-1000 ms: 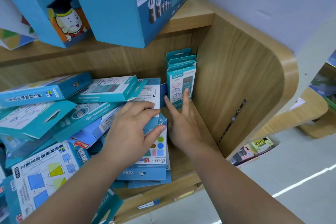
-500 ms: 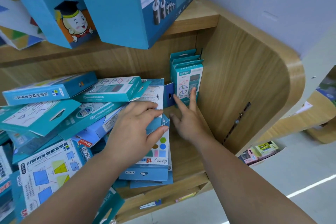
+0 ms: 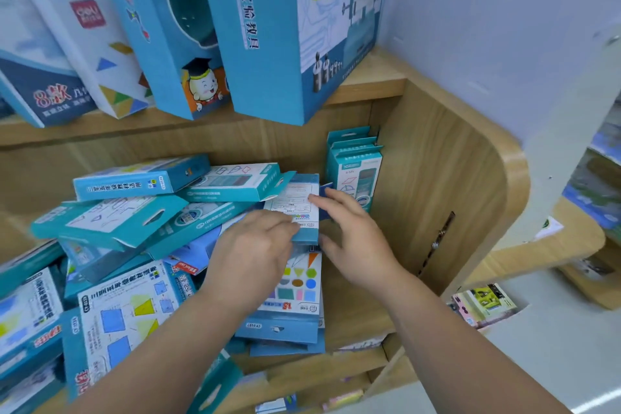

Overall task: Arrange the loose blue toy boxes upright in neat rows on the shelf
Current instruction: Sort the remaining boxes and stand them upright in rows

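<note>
On the shelf | upright boxes in right corner | loose boxes heaped left

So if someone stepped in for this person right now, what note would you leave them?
Left hand grips a white-panelled box at the pile's right edge; right hand open, fingers touching that box's side.
Done: a few upright boxes stand in a row against the shelf's right wall.
To do: most boxes lie in a loose pile; stand them up beside that row.
</note>
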